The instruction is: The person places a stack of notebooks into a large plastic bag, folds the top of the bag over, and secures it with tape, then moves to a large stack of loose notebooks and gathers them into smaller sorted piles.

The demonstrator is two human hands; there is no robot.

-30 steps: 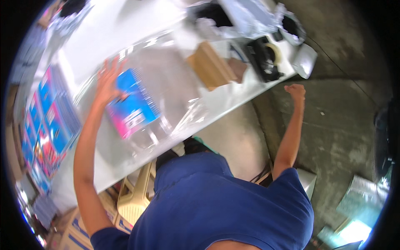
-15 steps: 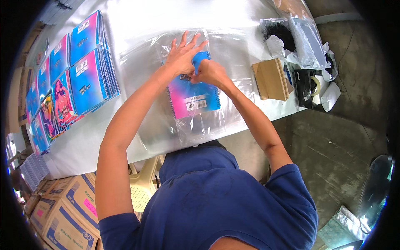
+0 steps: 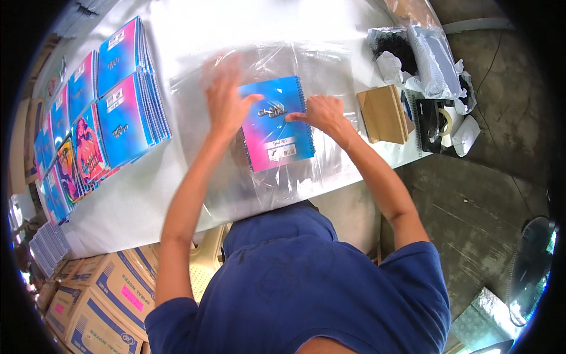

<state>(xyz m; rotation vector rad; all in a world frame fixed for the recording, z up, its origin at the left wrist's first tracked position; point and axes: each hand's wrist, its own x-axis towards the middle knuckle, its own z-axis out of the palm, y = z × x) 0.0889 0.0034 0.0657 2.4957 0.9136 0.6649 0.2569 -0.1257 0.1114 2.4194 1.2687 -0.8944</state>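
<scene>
A blue and pink spiral notebook (image 3: 277, 133) lies on clear plastic film (image 3: 221, 171) in front of me, its cover facing up. My left hand (image 3: 227, 106) is at the notebook's upper left edge, open, with its fingers stretched away and smeared by motion. Its thumb reaches over the cover. On the other side, my right hand (image 3: 325, 112) has its fingers curled into a fist, and its thumb points inward over the right part of the cover. Whatever is inside those curled fingers, if anything, is hidden.
Stacks of similar notebooks (image 3: 125, 121) stand at the table's left. To the right are a brown cardboard piece (image 3: 383, 115), a tape roll (image 3: 446, 122) and crumpled plastic packaging (image 3: 433, 62). Cardboard cartons (image 3: 106, 295) are piled below left, beside a pale yellow plastic chair (image 3: 206, 259).
My hands have moved apart from the middle of the notebook, left hand to the left and right hand to the right. More of the cover shows now.
</scene>
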